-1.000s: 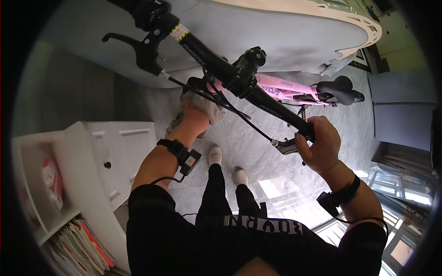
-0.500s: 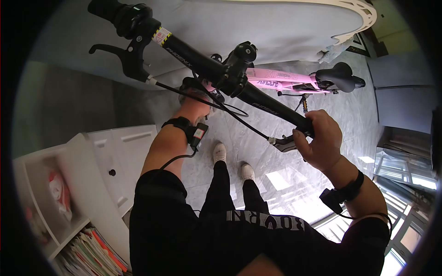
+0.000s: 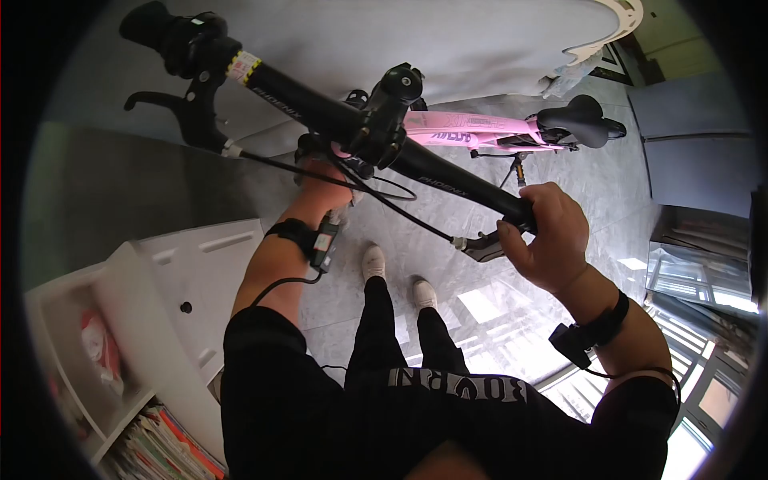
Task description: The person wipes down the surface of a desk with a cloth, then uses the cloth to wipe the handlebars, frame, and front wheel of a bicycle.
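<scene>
A pink bicycle [image 3: 472,128] stands across the view, its black saddle [image 3: 582,122] to the right and its black handlebar [image 3: 440,178] slanting from upper left to centre right. My right hand [image 3: 550,236] is wrapped round the handlebar's right end, beside the brake lever [image 3: 482,246]. My left hand [image 3: 324,190] reaches below the handlebar near the front of the frame, beside the cables; its fingers are hidden. A greyish cloth [image 3: 339,214] shows partly by that wrist. The left-side grip [image 3: 146,26] has no hand on it.
A pale grey padded surface [image 3: 264,48] rises behind the bicycle. White cabinet [image 3: 216,264] and shelves with papers [image 3: 164,448] stand at lower left. Grey drawers or panels [image 3: 692,164] are at the right, above a glass-sided case [image 3: 696,276]. My shoes [image 3: 374,262] are on grey tiles.
The handlebar has shifted left and slightly down in the view, with its left grip now fully visible. Less of the cloth shows at my left hand. My right hand keeps its hold.
</scene>
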Available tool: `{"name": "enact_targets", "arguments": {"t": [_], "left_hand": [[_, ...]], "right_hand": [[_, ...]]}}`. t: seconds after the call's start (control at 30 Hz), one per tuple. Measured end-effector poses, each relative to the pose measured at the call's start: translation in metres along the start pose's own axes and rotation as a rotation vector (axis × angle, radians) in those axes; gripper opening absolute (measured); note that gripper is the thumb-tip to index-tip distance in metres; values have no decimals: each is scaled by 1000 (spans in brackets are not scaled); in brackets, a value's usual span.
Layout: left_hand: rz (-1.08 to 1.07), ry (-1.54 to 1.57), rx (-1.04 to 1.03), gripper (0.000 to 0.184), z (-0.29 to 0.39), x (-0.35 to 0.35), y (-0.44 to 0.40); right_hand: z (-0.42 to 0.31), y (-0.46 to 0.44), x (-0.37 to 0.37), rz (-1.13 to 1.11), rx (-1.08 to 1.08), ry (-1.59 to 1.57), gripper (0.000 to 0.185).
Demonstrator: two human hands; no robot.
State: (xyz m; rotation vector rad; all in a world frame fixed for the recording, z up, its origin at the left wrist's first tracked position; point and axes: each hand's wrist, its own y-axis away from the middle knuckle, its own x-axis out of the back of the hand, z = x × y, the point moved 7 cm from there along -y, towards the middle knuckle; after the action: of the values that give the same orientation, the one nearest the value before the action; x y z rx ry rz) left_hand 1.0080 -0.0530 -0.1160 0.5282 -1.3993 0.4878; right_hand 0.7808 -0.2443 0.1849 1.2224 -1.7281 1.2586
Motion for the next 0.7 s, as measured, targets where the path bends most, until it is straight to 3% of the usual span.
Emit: {"name": "enact_targets", "arguments": {"t": [0.47,0.7], "left_hand": [[-47,-56,62,65,4,-2,-20],[178,-47,68,64,8,1,6]], "right_hand": [[0,-2,0,17,19,-16,39],[1,-3,1,25,35,14,39]]}}
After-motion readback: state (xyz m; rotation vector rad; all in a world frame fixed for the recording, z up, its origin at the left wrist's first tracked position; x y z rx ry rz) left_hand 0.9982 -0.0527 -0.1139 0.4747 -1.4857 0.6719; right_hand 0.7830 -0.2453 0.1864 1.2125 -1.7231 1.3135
